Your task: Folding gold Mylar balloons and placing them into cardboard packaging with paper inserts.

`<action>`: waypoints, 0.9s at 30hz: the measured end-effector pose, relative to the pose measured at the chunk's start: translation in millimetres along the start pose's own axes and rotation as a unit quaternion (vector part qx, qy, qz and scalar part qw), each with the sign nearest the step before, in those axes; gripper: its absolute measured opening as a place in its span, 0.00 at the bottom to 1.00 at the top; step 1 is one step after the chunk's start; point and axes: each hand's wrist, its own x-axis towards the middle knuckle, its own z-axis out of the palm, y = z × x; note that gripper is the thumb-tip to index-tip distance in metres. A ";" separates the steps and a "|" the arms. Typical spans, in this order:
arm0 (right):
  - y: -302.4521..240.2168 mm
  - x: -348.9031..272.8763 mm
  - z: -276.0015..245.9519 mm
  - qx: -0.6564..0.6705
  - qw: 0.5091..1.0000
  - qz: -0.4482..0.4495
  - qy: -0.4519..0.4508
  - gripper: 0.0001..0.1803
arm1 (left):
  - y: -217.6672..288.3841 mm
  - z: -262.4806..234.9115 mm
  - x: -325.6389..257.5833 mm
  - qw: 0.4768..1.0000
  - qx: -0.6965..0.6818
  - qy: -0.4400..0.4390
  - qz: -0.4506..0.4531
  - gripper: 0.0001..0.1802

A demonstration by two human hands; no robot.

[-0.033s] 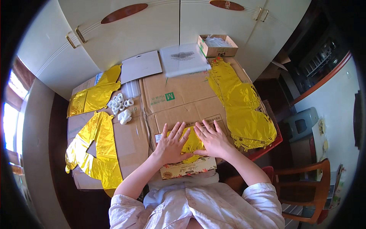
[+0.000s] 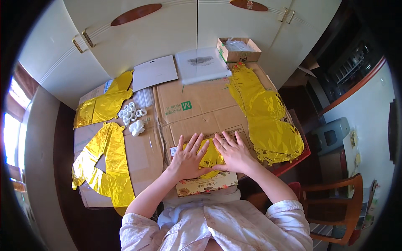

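My left hand (image 2: 189, 157) and my right hand (image 2: 233, 154) lie flat side by side, fingers spread, thumbs almost meeting. Both press on a gold foil balloon (image 2: 212, 157), flat or folded, partly hidden beneath them. Under its near edge sits a cream printed card or package (image 2: 207, 185) with leaf patterns, close to my body. To the right spreads a stack of flat gold foil balloons (image 2: 268, 113). On the left are a gold foil balloon with a hole in its middle (image 2: 109, 167) and another gold foil piece (image 2: 102, 105).
Cardboard (image 2: 201, 100) covers the table. White ribbon rolls (image 2: 130, 113), a crumpled white bundle (image 2: 137, 128) and clear straws (image 2: 145, 98) lie left of centre. Behind are a white card (image 2: 155, 73), a clear plastic bag (image 2: 203, 69) and an open box (image 2: 238, 52). A wooden chair (image 2: 335, 205) stands right.
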 end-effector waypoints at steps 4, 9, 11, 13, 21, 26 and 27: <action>-4.9 1.6 -3.6 -0.014 1.000 0.010 -0.024 0.61 | -0.5 -1.4 -0.9 1.000 -0.008 -0.004 -0.004 0.59; -5.3 1.1 -2.1 -0.008 1.000 0.014 -0.025 0.63 | -1.6 2.3 -1.4 1.000 -0.021 -0.001 -0.007 0.62; -4.6 1.1 1.7 -0.002 1.000 0.013 -0.015 0.64 | -3.3 1.8 -5.2 1.000 -0.014 -0.003 -0.012 0.62; -3.4 0.8 3.1 -0.002 1.000 0.014 -0.019 0.64 | -5.4 -1.0 -9.6 1.000 -0.006 -0.001 -0.016 0.62; -5.1 0.1 -4.1 0.006 0.998 0.019 -0.051 0.66 | -22.3 -1.8 -40.5 0.999 0.012 -0.008 -0.052 0.60; -5.1 0.7 -6.0 0.013 0.998 0.021 -0.056 0.66 | -29.8 -10.5 -45.3 0.997 0.012 -0.018 -0.073 0.49; -5.0 0.4 -5.7 0.010 0.999 0.020 -0.050 0.66 | -31.7 -15.7 -41.4 0.996 0.015 -0.031 -0.082 0.46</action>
